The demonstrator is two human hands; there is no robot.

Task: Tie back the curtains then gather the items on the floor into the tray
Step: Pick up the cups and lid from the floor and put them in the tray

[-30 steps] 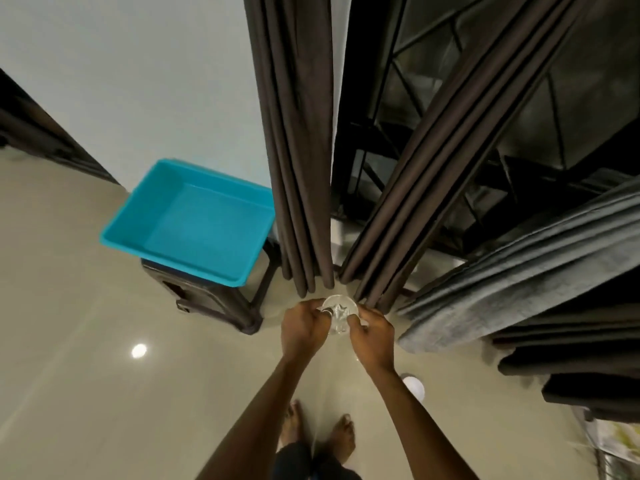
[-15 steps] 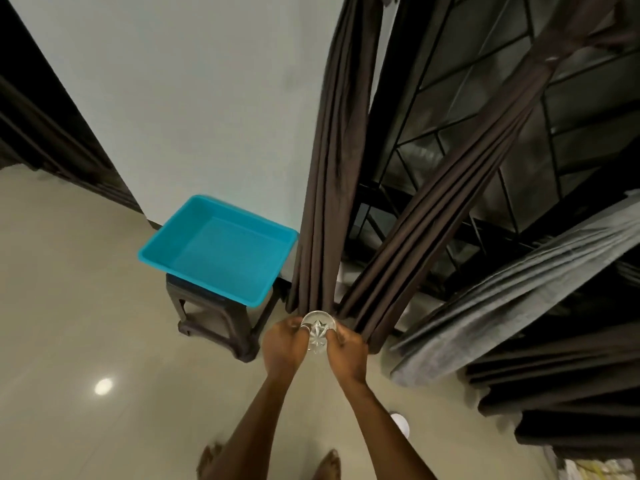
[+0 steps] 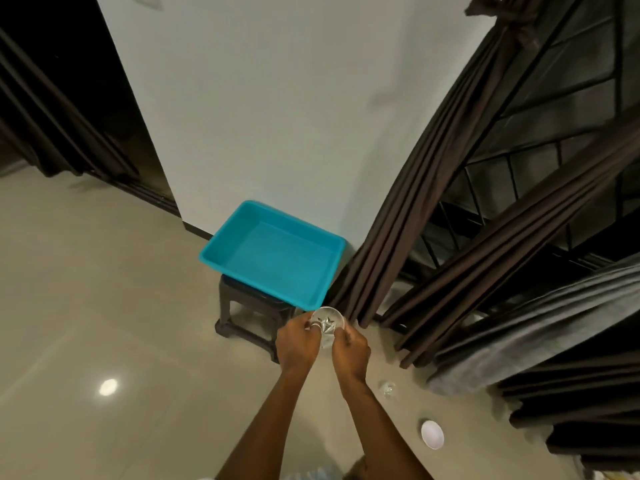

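A clear cut-glass tumbler (image 3: 327, 323) is held up between both hands, just in front of the near right corner of the turquoise tray (image 3: 242, 223). My left hand (image 3: 297, 344) grips its left side and my right hand (image 3: 351, 351) grips its right side. The tray sits on a dark stool (image 3: 242, 313) against the white wall and holds nothing that I can see. On the floor to my right lie a small clear glass (image 3: 388, 389) and a white round dish (image 3: 432, 434). Dark brown curtains (image 3: 415, 216) hang gathered at the right, tied near the top (image 3: 512, 19).
A grey curtain (image 3: 540, 323) drapes down at the far right over dark folds. A window grille (image 3: 568, 109) stands behind the curtains. Another dark curtain (image 3: 59, 133) hangs at the left. Glossy beige floor (image 3: 104, 306) spreads to the left of the stool.
The view has lifted and swung right to left; both hands carried the tumbler from the curtain hems toward the tray's near corner. The small glass and dish came into view.
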